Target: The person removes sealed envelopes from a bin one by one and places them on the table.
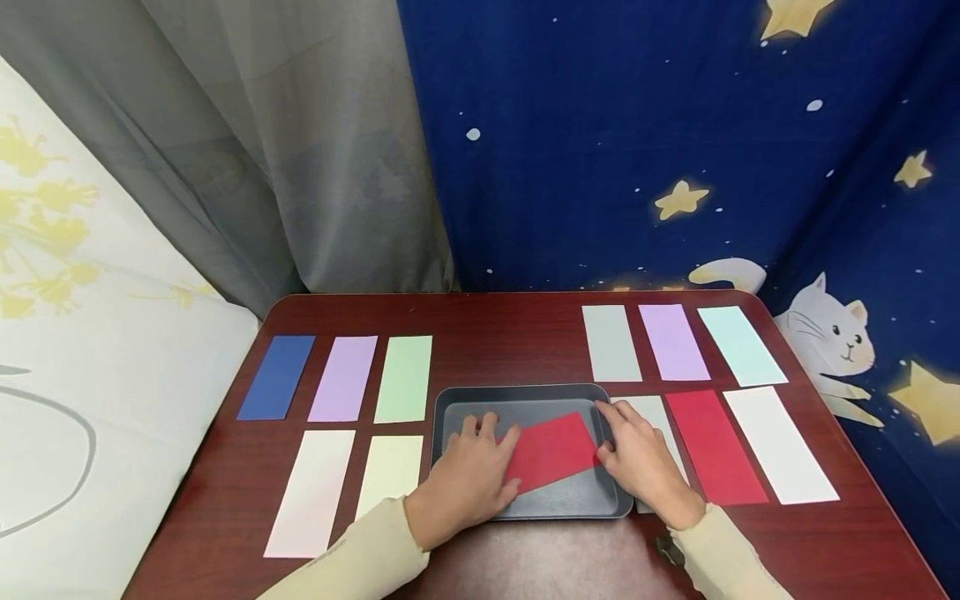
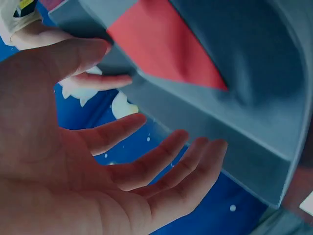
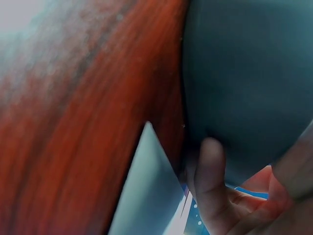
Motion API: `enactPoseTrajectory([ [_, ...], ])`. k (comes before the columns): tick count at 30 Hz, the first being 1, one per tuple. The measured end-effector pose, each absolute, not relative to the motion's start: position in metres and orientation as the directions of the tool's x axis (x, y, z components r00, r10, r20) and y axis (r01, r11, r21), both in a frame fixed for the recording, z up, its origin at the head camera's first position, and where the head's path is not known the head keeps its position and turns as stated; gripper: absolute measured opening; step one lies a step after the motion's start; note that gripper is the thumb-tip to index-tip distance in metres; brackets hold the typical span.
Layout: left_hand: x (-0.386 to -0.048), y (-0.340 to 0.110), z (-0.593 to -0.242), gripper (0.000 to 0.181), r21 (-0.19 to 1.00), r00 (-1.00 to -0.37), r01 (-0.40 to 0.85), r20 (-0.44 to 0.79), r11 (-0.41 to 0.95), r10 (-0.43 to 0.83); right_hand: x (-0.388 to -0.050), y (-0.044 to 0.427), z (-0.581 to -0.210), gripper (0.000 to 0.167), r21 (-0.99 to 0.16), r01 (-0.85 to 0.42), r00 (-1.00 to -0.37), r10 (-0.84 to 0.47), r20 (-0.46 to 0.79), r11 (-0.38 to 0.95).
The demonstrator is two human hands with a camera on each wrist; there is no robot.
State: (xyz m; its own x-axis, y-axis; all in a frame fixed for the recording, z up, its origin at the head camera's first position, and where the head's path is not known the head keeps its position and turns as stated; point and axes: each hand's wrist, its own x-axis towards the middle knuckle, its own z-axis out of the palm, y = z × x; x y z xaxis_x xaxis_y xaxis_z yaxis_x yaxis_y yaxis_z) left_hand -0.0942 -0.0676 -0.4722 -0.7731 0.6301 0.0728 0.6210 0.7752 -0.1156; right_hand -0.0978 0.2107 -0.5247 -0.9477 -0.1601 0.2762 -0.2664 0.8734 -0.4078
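Note:
A dark grey rectangular tray (image 1: 517, 400) sits at the table's middle, with a red paper rectangle (image 1: 551, 450) lying aslant inside it. My left hand (image 1: 468, 475) is over the tray's left part, fingers spread and loosely bent, holding nothing. In the left wrist view its fingers (image 2: 171, 161) stand apart from the red paper (image 2: 166, 46). At the tray's right side, my right hand (image 1: 641, 454) grips the rim, thumb inside near the paper's edge. The right wrist view shows a finger (image 3: 210, 166) against the tray's outer wall (image 3: 244, 88).
On the left lie a blue paper (image 1: 276, 377), a purple paper (image 1: 342, 379), and green, pinkish-white and cream ones. Right of the tray are another red paper (image 1: 716, 447), a white paper (image 1: 780, 444) and several pale ones. A pale grey paper (image 1: 660, 412) is partly under my right hand.

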Motion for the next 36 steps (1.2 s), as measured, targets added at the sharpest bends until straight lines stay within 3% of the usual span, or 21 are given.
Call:
enactPoseTrajectory([
  [6,-0.094,-0.061,-0.479,0.060,-0.062,-0.764,0.644,-0.016,0.762,0.645,-0.098,0.211,-0.525,0.058,-0.408,-0.268,-0.948,-0.163,0.273,0.873],
  [36,-0.096,-0.055,-0.486,0.050,-0.104,-0.722,0.688,-0.003,0.718,0.692,-0.098,0.211,-0.525,0.059,-0.409,-0.252,-0.953,-0.152,0.261,0.877],
])
